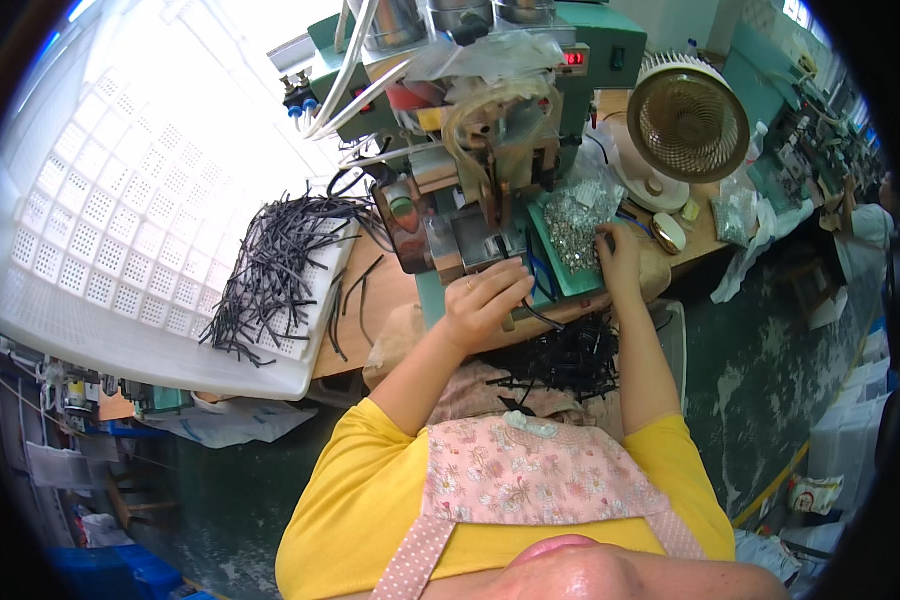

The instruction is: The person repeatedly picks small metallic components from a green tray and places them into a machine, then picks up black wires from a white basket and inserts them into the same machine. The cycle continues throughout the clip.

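Note:
My left hand is closed at the front of a green bench press, its fingertips by the small metal block under the press head. A thin black strip sticks out below those fingers and appears to be pinched in them. My right hand rests at the right edge of a heap of small shiny metal pieces on a green tray. Its fingers are bent together, and whatever they hold is too small to make out. Blue strips lie between the hands.
Left, a white perforated basket carries a heap of black strips. More black pieces lie below the table edge, near my lap. A round fan stands at the right, with a white and gold oval object before it.

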Action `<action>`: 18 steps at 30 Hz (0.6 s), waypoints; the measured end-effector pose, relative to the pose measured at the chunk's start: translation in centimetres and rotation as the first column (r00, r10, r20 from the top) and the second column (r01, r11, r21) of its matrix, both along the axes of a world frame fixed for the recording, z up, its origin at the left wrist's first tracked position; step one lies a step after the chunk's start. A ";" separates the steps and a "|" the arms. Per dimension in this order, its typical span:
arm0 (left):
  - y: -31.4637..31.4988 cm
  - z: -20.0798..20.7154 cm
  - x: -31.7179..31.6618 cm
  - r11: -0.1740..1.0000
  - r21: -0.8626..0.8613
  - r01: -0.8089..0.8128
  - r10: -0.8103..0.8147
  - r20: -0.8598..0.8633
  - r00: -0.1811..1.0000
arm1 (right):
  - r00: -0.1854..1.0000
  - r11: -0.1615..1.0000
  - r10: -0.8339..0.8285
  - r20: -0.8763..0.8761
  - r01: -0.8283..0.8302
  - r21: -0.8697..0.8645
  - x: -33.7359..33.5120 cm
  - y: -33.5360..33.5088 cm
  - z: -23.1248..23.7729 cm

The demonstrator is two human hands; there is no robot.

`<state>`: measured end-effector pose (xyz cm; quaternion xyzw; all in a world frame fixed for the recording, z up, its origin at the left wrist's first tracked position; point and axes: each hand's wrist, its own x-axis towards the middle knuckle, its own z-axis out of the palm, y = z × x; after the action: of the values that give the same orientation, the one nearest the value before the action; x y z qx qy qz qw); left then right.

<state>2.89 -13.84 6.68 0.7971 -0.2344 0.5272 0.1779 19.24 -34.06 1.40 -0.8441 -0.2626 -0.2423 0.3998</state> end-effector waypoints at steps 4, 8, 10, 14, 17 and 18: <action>-0.6 0.0 -0.1 0.999 -0.036 0.012 -0.012 0.000 1.000 | 0.987 0.945 -0.047 0.154 0.094 -0.313 -0.4 0.3 -3.0; 0.2 -1.2 -0.7 1.000 -0.021 0.016 -0.018 -0.090 0.996 | 0.988 0.953 -0.027 0.152 0.071 -0.295 -0.1 1.9 -2.8; 2.5 -2.5 -1.6 0.989 -0.031 -0.143 0.142 -0.031 0.989 | 0.984 0.970 0.001 0.180 0.043 -0.240 0.0 2.3 -2.6; 11.4 -6.0 -2.1 0.737 -0.155 -0.658 0.591 -0.323 0.739 | 0.986 0.999 0.031 0.165 -0.025 -0.039 -0.1 2.4 -3.0; 17.6 -8.9 -3.3 0.558 0.498 -0.664 0.821 -0.446 0.355 | 0.997 0.986 0.077 0.031 -0.080 0.146 -0.2 2.7 -3.3; 18.5 -9.7 -3.3 0.437 0.714 -0.547 0.893 -0.417 0.170 | 0.996 0.992 0.058 0.067 -0.065 0.112 -0.2 2.7 -3.3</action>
<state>-0.42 4.70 -2.99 0.9596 0.1830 0.0927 -0.1926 19.04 -31.33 -1.91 -0.8033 -0.2868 -0.2711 0.4461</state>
